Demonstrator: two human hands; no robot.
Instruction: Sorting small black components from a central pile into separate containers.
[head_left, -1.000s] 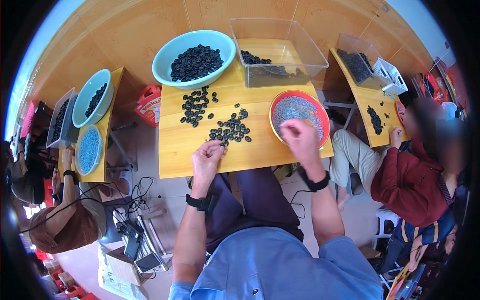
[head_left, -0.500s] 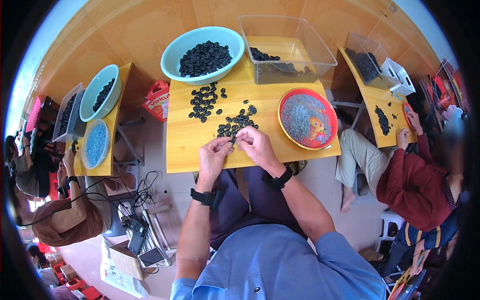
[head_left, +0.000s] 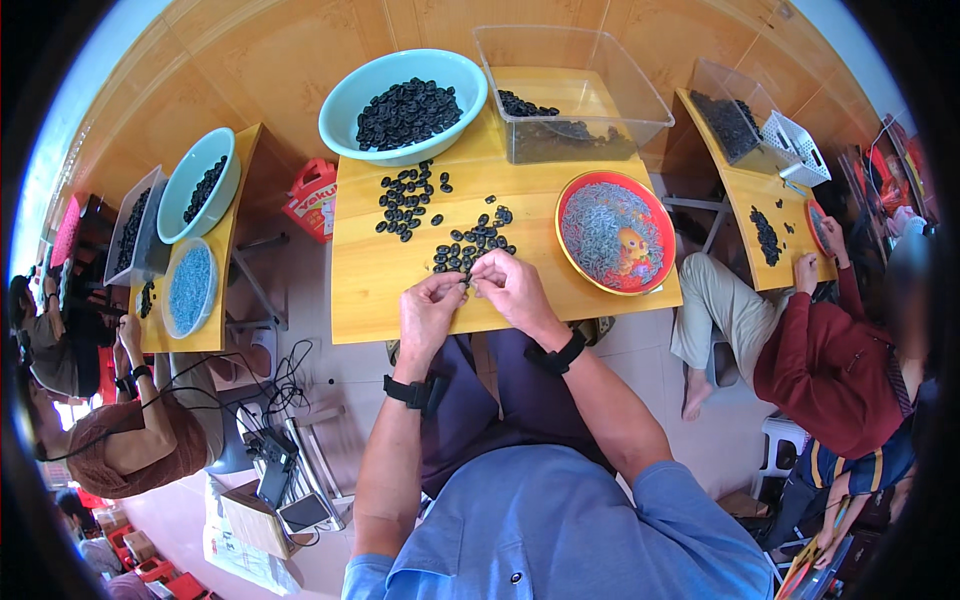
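Note:
Near the front edge of the yellow table, my left hand (head_left: 428, 312) and my right hand (head_left: 512, 292) meet fingertip to fingertip. Both pinch a small black oval piece (head_left: 466, 282), mostly hidden by the fingers; any smaller part there is too small to make out. Just beyond my fingertips lies a cluster of black oval pieces (head_left: 455, 252), each with a raised middle. Another loose group (head_left: 400, 205) is spread farther back. To the right of my hands stands a red round tray (head_left: 566, 215) holding many thin grey metal parts that look like small screws or pins.
At the table's back are a pale blue basin (head_left: 335, 130) full of black pieces and a clear plastic bin (head_left: 640, 105) partly filled. Co-workers sit at side tables left (head_left: 215, 300) and right (head_left: 740, 200). Tangled black cables (head_left: 285, 385) hang by a stool on my left.
My hands stay pinched together in nearly the same place. The left co-worker's hands have lowered slightly. The view has shifted a little.

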